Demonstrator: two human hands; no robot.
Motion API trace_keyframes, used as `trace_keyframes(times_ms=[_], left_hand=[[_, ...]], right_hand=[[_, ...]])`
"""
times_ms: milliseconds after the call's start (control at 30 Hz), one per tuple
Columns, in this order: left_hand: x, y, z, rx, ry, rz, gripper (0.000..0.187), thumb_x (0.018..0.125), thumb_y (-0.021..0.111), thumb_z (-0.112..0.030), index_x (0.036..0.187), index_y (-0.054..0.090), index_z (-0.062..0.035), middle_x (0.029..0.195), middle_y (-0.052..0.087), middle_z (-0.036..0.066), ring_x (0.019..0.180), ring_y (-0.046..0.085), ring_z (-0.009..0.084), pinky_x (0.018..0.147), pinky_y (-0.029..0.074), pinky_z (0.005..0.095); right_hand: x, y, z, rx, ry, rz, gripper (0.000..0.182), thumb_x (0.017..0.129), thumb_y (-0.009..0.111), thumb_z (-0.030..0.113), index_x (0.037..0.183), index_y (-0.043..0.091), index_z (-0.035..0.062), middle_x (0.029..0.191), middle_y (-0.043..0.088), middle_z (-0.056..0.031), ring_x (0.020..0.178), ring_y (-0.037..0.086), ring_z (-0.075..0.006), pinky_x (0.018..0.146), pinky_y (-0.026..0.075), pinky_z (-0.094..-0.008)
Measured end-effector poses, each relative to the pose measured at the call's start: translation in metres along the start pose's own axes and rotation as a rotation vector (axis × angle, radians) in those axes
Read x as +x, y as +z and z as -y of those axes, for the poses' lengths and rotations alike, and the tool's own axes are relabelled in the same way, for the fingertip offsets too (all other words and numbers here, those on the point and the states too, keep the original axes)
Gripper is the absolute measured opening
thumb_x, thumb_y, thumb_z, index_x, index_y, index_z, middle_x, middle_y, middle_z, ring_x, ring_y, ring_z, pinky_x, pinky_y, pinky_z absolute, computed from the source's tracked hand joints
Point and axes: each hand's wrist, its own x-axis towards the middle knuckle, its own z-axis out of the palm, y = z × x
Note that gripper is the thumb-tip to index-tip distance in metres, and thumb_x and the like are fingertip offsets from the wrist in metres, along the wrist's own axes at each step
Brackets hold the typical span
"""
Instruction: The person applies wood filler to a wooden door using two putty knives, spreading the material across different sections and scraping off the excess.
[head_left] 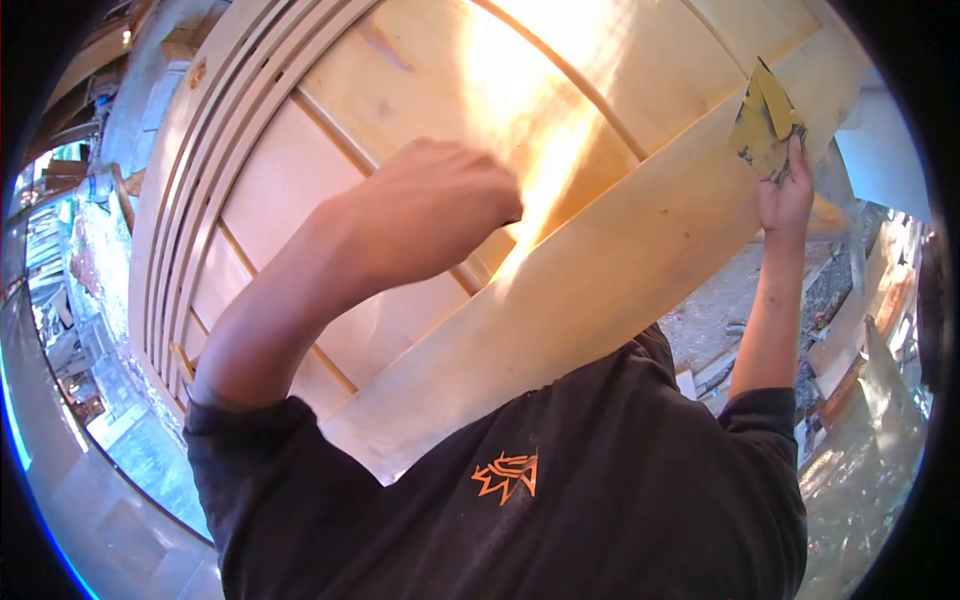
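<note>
My left hand (pixel 440 200) is over the panels of a large wooden piece (pixel 580 285), its wrist bent and fingers curled closed. A small dark edge shows beneath the knuckles; what the fingers hold, if anything, is hidden. At the upper right, my right hand (pixel 787 190) grips a folded, worn yellow sheet (pixel 764 125) with dark patches, the thumb pressed on its lower edge. The sheet is over the wide pale board of the wooden piece. Whether either hand touches the wood is unclear.
Parallel grooved strips (pixel 215 130) run along the wooden piece's left side. Scrap wood and debris (pixel 840 350) lie on the ground at right, and more scraps (pixel 75 300) at far left. Bright sunlight falls across the panels.
</note>
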Motion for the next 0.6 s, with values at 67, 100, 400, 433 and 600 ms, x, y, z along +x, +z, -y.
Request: trace_keyframes(times_ms=[67,100,400,433,600], left_hand=[[0.012,0.007,-0.002,0.024,0.055,-0.064,0.024,0.072,0.054,0.002,0.092,0.068,-0.0046,0.091,0.066,0.01,0.09,0.062,0.0286,0.074,0.049,0.0385],[0.006,0.015,-0.004,0.02,0.048,-0.055,0.024,0.072,0.055,0.002,0.091,0.068,-0.005,0.091,0.066,0.009,0.089,0.062,0.0284,0.074,0.049,0.0384],[-0.014,0.005,-0.002,-0.166,0.032,-0.132,0.034,0.072,0.052,0.006,0.1,0.067,-0.0051,0.093,0.066,0.012,0.092,0.061,0.0304,0.078,0.048,0.0401],[-0.001,0.0,-0.001,-0.166,0.019,-0.194,0.035,0.072,0.051,0.007,0.101,0.067,-0.0046,0.094,0.065,0.012,0.092,0.061,0.0311,0.078,0.048,0.0406],[0.067,-0.014,-0.02,-0.09,-0.131,-0.314,0.04,0.071,0.046,0.008,0.103,0.065,-0.0036,0.098,0.065,0.013,0.093,0.06,0.0325,0.079,0.047,0.0411]], right_hand=[[0.006,-0.007,0.001,0.023,-0.001,0.023,0.04,0.096,0.045,0.012,0.134,0.038,-0.0003,0.135,0.046,-0.012,0.125,0.044,-0.0243,0.107,0.033,-0.0402],[0.004,-0.007,-0.002,0.038,0.007,0.03,0.04,0.096,0.045,0.012,0.134,0.039,-0.0003,0.135,0.046,-0.0122,0.125,0.044,-0.0245,0.108,0.033,-0.04],[0.006,-0.009,-0.005,0.046,0.005,0.003,0.039,0.095,0.048,0.014,0.131,0.042,0.001,0.131,0.05,-0.0102,0.123,0.046,-0.0235,0.105,0.036,-0.0395],[0.004,-0.011,-0.006,0.064,0.016,0.0,0.039,0.095,0.049,0.015,0.132,0.042,0.0012,0.131,0.05,-0.0098,0.122,0.047,-0.0234,0.104,0.036,-0.0392],[0.007,-0.018,-0.007,0.057,0.029,0.085,0.037,0.095,0.047,0.017,0.129,0.044,0.0013,0.127,0.053,-0.0091,0.117,0.051,-0.0224,0.101,0.039,-0.0384]])
